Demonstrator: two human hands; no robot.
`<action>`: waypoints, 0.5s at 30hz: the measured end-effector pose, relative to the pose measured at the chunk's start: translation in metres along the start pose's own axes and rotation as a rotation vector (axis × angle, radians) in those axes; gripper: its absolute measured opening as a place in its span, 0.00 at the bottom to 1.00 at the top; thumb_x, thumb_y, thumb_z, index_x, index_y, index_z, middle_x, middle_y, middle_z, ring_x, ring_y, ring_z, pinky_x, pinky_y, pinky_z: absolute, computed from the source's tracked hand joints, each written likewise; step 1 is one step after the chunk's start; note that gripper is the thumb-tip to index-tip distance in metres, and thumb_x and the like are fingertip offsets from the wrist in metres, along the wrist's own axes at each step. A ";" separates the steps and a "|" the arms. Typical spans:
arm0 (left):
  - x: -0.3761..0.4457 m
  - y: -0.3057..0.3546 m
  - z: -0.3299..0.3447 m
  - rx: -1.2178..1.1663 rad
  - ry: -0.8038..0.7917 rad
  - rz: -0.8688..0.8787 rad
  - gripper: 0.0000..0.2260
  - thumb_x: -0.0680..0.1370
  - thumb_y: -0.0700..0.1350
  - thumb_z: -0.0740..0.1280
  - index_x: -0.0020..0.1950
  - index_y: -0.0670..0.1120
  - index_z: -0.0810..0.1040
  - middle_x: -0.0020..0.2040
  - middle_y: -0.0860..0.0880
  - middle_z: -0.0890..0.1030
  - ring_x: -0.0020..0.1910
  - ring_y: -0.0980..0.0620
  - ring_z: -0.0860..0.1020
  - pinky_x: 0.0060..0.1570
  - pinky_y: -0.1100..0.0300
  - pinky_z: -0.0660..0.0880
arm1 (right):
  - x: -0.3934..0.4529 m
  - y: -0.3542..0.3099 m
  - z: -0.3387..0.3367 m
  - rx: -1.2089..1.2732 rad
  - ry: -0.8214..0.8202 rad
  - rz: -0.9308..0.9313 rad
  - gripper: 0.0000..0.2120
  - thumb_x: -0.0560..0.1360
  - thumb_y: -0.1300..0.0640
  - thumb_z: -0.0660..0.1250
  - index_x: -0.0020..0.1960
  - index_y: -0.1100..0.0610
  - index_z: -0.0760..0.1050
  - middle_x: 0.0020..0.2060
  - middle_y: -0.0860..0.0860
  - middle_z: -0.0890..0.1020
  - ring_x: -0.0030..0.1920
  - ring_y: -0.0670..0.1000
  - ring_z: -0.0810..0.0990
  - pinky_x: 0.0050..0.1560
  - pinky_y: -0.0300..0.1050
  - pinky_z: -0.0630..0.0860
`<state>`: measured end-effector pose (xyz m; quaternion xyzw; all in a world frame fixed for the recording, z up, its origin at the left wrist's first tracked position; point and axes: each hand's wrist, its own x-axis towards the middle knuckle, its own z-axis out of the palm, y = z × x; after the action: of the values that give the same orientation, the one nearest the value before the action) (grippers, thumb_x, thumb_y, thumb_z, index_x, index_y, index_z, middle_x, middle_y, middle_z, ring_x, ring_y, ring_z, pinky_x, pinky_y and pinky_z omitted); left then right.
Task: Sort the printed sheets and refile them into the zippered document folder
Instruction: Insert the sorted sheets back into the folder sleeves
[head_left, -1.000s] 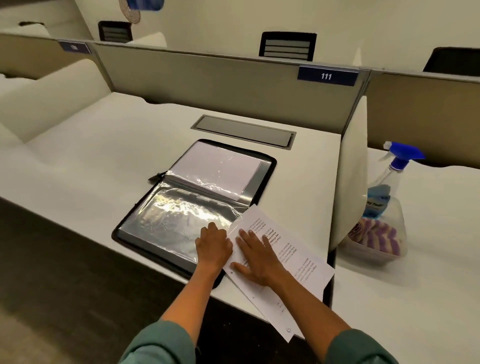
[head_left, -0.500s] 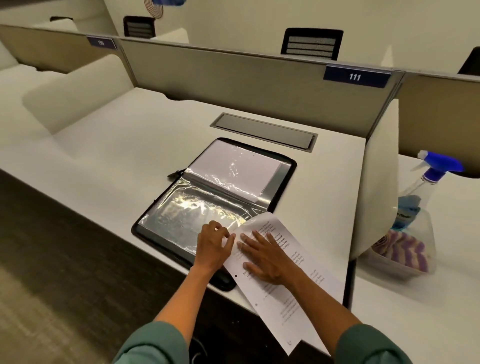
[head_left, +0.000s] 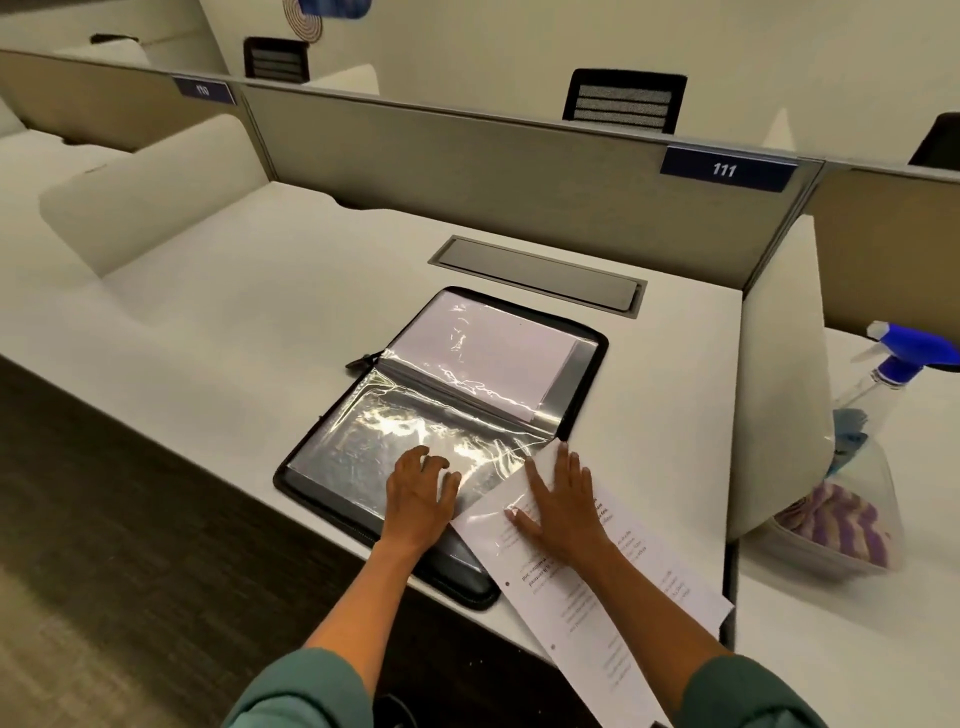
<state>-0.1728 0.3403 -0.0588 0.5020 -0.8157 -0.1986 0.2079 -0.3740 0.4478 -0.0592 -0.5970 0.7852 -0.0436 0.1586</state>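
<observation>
Since the earlier frame, right hand (head_left: 563, 506) has pushed the printed sheets (head_left: 597, 582) partway into the near clear sleeve; fingers spread flat. Left hand (head_left: 418, 493), fingers curled, holds that sleeve on the zippered document folder (head_left: 447, 405). Far sleeve filled. Filing incomplete. Partition label (head_left: 727, 169): "111". Sheet text illegible.

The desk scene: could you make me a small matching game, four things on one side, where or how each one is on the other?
Things:
1. zippered folder
2. printed sheet
3. spray bottle
4. number plate

Places or states:
A. on top of the partition
B. lying open on the desk
C. beyond the side divider
D. under the right hand, overhanging the desk edge

Pairs: 1-B, 2-D, 3-C, 4-A
</observation>
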 end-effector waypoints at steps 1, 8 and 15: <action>0.002 -0.004 -0.002 0.016 -0.005 0.010 0.13 0.80 0.52 0.64 0.60 0.45 0.78 0.67 0.43 0.71 0.69 0.43 0.68 0.65 0.44 0.67 | -0.001 -0.005 0.003 0.039 -0.008 0.037 0.53 0.61 0.20 0.28 0.79 0.46 0.36 0.75 0.63 0.29 0.76 0.63 0.31 0.75 0.58 0.35; 0.021 -0.028 -0.010 0.173 -0.172 -0.016 0.23 0.83 0.58 0.55 0.74 0.49 0.65 0.80 0.44 0.54 0.80 0.46 0.47 0.76 0.42 0.48 | -0.012 -0.018 0.008 -0.039 0.042 0.024 0.48 0.68 0.21 0.40 0.80 0.47 0.39 0.77 0.57 0.33 0.78 0.57 0.33 0.77 0.61 0.38; 0.031 -0.030 -0.014 0.156 -0.178 0.024 0.33 0.77 0.65 0.43 0.72 0.48 0.67 0.79 0.43 0.56 0.80 0.45 0.48 0.75 0.38 0.50 | -0.002 -0.017 0.009 -0.141 -0.022 -0.146 0.44 0.72 0.25 0.51 0.80 0.48 0.48 0.80 0.54 0.46 0.79 0.60 0.49 0.76 0.62 0.43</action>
<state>-0.1559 0.2982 -0.0593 0.4870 -0.8500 -0.1758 0.0971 -0.3552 0.4460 -0.0634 -0.6626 0.7391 0.0067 0.1212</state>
